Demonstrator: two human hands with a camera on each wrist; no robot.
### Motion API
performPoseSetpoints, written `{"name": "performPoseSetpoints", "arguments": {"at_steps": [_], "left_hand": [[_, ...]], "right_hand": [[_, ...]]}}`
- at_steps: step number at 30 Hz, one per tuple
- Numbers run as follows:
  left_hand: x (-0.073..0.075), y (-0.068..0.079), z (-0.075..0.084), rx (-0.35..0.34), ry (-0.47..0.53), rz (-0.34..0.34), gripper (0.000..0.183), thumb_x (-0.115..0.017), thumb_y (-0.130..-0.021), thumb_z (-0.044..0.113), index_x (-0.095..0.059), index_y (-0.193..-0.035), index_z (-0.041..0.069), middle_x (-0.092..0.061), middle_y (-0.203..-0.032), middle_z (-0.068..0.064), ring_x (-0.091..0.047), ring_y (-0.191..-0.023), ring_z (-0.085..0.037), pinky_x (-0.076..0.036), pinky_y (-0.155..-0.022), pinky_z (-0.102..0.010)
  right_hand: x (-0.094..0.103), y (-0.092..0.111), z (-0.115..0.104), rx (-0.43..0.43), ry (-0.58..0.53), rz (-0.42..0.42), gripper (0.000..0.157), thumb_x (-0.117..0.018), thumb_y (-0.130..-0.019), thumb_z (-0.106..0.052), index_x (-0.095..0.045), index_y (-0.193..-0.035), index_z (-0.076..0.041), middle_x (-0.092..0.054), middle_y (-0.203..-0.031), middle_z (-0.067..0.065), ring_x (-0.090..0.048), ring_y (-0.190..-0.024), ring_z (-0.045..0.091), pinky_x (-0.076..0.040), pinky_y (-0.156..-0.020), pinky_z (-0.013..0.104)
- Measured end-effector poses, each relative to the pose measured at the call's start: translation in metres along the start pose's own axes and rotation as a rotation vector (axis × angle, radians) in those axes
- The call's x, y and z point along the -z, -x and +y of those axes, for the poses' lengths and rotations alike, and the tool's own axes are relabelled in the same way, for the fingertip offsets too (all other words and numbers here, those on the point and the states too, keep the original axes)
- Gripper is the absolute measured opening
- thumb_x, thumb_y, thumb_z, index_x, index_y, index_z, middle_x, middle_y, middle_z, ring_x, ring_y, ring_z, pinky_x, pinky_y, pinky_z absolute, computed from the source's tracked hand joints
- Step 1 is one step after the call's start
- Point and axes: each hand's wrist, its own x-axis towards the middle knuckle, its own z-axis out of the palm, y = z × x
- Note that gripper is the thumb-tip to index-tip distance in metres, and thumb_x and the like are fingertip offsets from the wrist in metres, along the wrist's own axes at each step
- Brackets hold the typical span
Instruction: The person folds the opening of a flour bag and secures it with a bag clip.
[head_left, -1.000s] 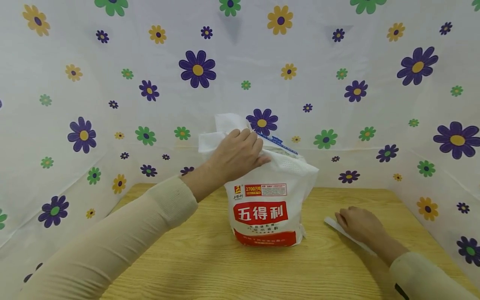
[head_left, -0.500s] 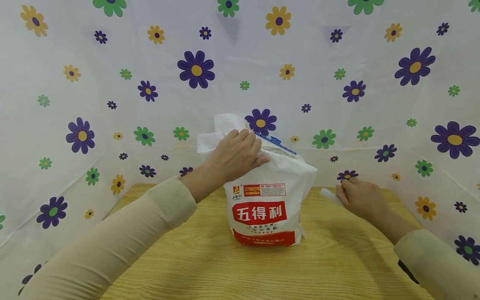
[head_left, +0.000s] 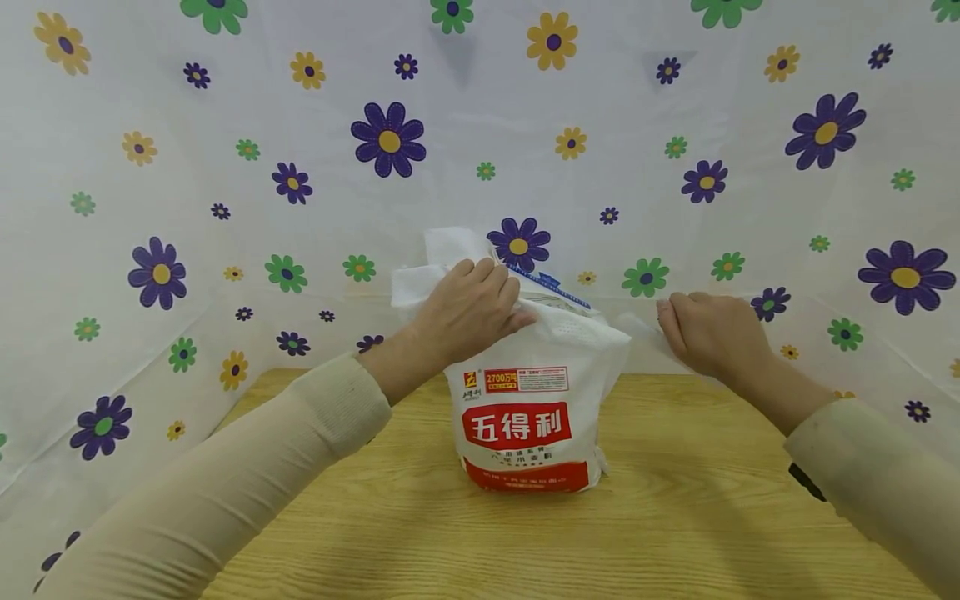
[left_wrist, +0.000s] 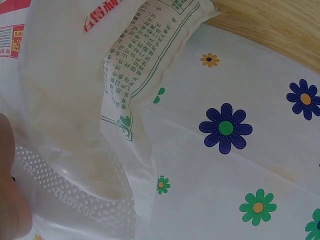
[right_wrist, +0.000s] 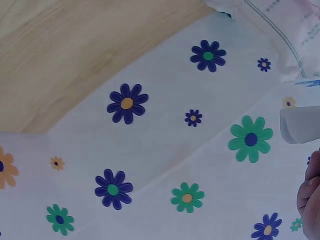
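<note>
A white flour bag with red labels stands upright on the table. My left hand grips its gathered top, and the free end of the top sticks out to the left of the fist. The left wrist view shows the bag close up, with its dotted embossed band and green side print. Right of the bag and raised above the table, my right hand holds a long, narrow white strip. In the right wrist view the strip's rounded end juts out past the fingers; the rest is hidden.
The wood-grain table runs back to a white curtain with purple, yellow and green flowers. That curtain also closes in both sides.
My right hand has lifted the white strip off the table, up to about the height of the bag's top. The left hand keeps its grip and the bag stays in place.
</note>
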Motion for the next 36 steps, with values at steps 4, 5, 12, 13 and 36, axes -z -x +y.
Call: {"name": "performPoseSetpoints", "arguments": {"at_steps": [4,5,12,13,36], "left_hand": [[0.002,0.000,0.000,0.003,0.002,-0.004,0.046,-0.045,-0.103,0.051,-0.063,-0.094,0.010,-0.060,-0.082,-0.003,-0.054,-0.076,-0.019,-0.049,-0.072,-0.031],[0.002,0.000,0.000,0.003,0.004,-0.005,0.046,-0.045,-0.103,0.051,-0.062,-0.094,0.009,-0.060,-0.082,-0.003,-0.054,-0.076,-0.019,-0.049,-0.072,-0.032],[0.002,0.000,0.000,0.002,0.005,-0.010,0.046,-0.045,-0.103,0.051,-0.063,-0.095,0.009,-0.061,-0.082,-0.003,-0.054,-0.077,-0.020,-0.049,-0.073,-0.032],[0.002,0.000,0.000,0.002,0.000,-0.010,0.046,-0.045,-0.103,0.051,-0.063,-0.095,0.009,-0.061,-0.083,-0.004,-0.054,-0.077,-0.020,-0.049,-0.074,-0.032],[0.004,0.000,0.000,0.000,0.021,-0.010,0.046,-0.045,-0.103,0.052,-0.063,-0.098,0.009,-0.062,-0.087,-0.005,-0.055,-0.080,-0.021,-0.049,-0.075,-0.033]], "right_hand": [[0.011,-0.018,-0.006,0.004,0.010,-0.006,0.038,-0.046,-0.098,-0.018,-0.045,-0.061,-0.011,-0.034,-0.048,-0.001,-0.028,-0.041,0.013,-0.022,-0.039,0.025],[0.014,-0.022,-0.007,0.002,0.013,-0.016,0.038,-0.047,-0.099,-0.019,-0.047,-0.063,-0.010,-0.038,-0.048,0.001,-0.031,-0.041,0.014,-0.024,-0.038,0.026],[0.028,-0.036,-0.015,0.002,0.012,-0.166,0.036,-0.052,-0.101,-0.022,-0.054,-0.069,-0.009,-0.042,-0.049,0.001,-0.035,-0.043,0.015,-0.026,-0.044,0.027],[0.028,-0.037,-0.016,0.010,0.014,-0.180,0.036,-0.053,-0.101,-0.023,-0.054,-0.069,-0.009,-0.040,-0.049,0.000,-0.035,-0.043,0.015,-0.026,-0.044,0.027],[0.014,-0.062,-0.047,0.118,0.026,-0.147,0.034,-0.059,-0.099,-0.027,-0.057,-0.071,-0.007,-0.041,-0.049,0.001,-0.041,-0.041,0.014,-0.034,-0.043,0.024]]}}
